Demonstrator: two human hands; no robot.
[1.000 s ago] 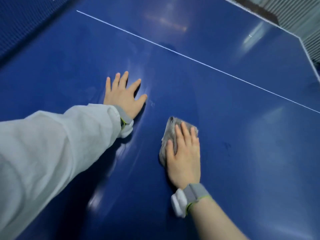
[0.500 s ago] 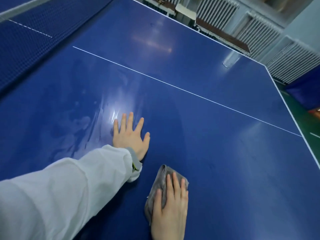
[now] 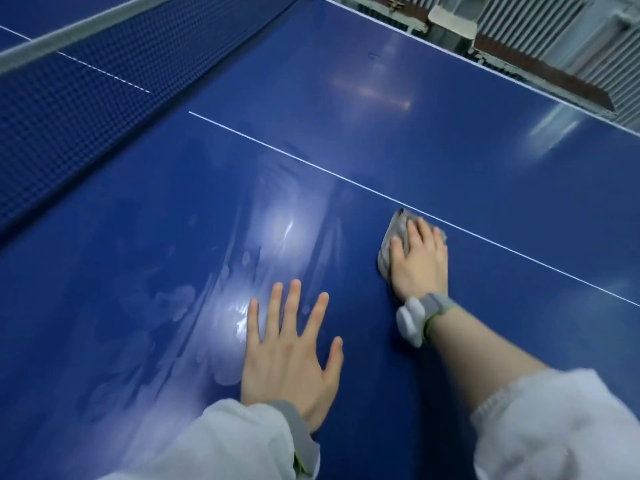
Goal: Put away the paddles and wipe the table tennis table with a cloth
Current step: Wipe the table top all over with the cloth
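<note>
left hand point(image 3: 289, 358): flat on the worktop point(image 3: 450, 161), palm down, fingers straight and spread, thumb out to the right. Holds nothing.
right hand point(image 3: 417, 258): palm down on the cloth point(image 3: 394, 233), fingers straight and close together, pressing it onto the worktop. No curl round it.
cloth: grey, bunched, mostly under the right hand; shows at the hand's left side and past the fingertips. Its far tip touches the white line point(image 3: 277, 150).
hand spacing: right hand farther out than the left, apart, not touching.
wrists: grey band with a white unit point(image 3: 412, 320) on the right wrist; grey cuff at the left wrist, partly under the sleeve.
sleeves: white; left sleeve point(image 3: 221, 445) down to the wrist, right sleeve point(image 3: 554, 427) pushed up, forearm bare.
worktop: blue, glossy. Streaks and smears with bright glare just left of and beyond the left hand.
white line: runs diagonally from upper left to right, passing just beyond the right hand's fingertips.
net point(image 3: 104, 81): dark blue mesh with a white top band, upper left.
paddles: not in view.
background: radiators point(image 3: 554, 26) past the far edge, top right.
</note>
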